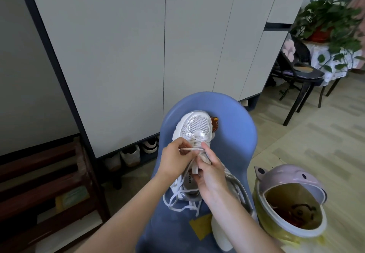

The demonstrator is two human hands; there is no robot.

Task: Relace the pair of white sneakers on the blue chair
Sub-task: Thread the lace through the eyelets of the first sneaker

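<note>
Grey cabinet doors fill the background, and below them stands our blue chair (233, 134) with a white sneaker (194, 130) on its seat, toe at twelve o'clock. The second sneaker (237, 187) lies at four o'clock from the first, mostly hidden under our right arm. Our left hand (173, 160) pinches the lace (192, 149) near the upper eyelets; our right hand (211, 175) pinches the lace beside the tongue. Both grips are clenched on lace. Loose lace (177, 203) trails at six o'clock over the seat. We judge the shoe light and soft in the mesh, so it will slide on the smooth seat unless steadied. The lace is limp and thin; we should hold it close to its tip for threading. A pink bin (292, 175) stands at three o'clock.
</note>
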